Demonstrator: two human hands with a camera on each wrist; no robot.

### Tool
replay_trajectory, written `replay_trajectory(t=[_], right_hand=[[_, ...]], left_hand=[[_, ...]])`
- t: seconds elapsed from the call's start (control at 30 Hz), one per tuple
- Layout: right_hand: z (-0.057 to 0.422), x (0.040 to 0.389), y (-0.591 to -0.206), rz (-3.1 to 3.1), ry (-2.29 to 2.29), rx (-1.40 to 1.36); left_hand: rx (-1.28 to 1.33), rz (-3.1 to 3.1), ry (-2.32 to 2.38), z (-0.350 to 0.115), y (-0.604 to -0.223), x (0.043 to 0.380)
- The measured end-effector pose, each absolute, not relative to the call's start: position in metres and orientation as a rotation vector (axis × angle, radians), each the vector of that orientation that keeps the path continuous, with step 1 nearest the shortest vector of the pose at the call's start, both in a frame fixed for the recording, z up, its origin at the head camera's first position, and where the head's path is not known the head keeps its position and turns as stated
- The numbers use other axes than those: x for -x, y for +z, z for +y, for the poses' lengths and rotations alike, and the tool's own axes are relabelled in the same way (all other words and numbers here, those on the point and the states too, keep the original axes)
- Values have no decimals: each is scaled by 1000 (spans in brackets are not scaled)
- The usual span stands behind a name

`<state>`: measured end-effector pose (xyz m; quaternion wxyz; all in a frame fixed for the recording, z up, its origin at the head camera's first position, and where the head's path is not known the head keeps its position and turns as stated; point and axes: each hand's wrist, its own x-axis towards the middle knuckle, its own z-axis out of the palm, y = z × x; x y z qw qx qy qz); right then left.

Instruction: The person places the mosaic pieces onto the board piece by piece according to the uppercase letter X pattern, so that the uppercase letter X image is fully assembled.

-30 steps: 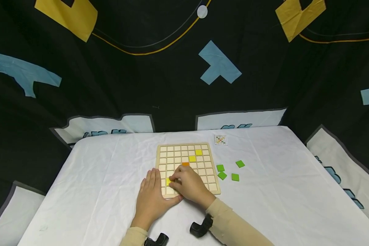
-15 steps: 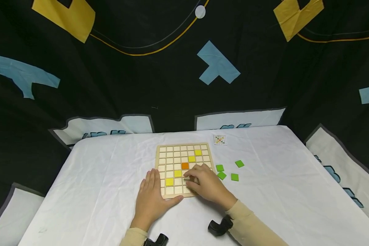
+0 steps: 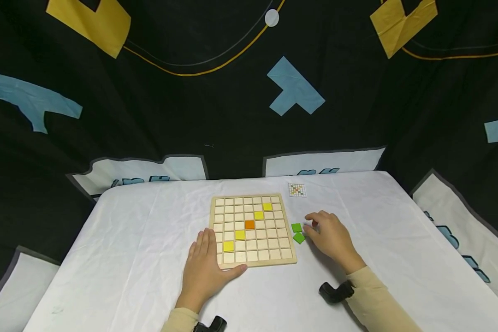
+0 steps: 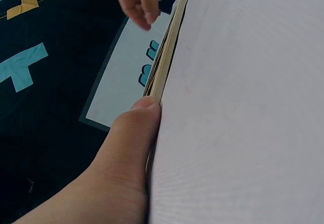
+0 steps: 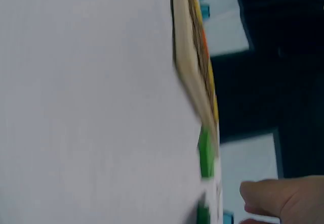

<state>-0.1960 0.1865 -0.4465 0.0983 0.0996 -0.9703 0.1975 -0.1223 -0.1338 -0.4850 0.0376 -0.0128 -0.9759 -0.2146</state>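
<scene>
A person in pale sleeves (image 3: pixel 382 302), a black strap-on device (image 3: pixel 336 293) at each wrist, works at a tile board (image 3: pixel 259 264) lying flat around the middle of the table (image 3: pixel 108 258), closer to the table's far edge than to its right or left. The left hand (image 3: pixel 205 269) lies flat at the board's near left corner, fingers straight and together over its left edge, thumb out along its near edge. The right hand (image 3: pixel 331 236) is off toward the table's right edge, fingers loosely bent, thumb and forefinger apart with nothing visible between them.

The work looks part done: four yellow tiles (image 3: pixel 228 246) and one orange tile (image 3: pixel 249 224) sit in the board's cells, a diagonal climbing from near left to far right with orange at its centre. Two green tiles (image 3: pixel 296 228), just beside the board's right edge, appear not yet placed; whether more lie under the right hand cannot be told. Most cells show bare wood.

Beyond the board's far right corner, near the table's far edge, lies a small card (image 3: pixel 297 190) printed with a coloured grid. White cloth covers the table. Behind it hangs a black curtain (image 3: pixel 216 120) with yellow, blue and white shapes.
</scene>
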Motion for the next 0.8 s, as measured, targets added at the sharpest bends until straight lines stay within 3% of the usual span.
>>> replay_trajectory(t=[0.3,0.8], right_hand=[[218,208,-453,-2955,464,-14],[204,224,-449,-3003,674,-56]], left_hand=[[31,-3001,-667,-133,-485,123],[33,-2996,-666,-133,-484,122]])
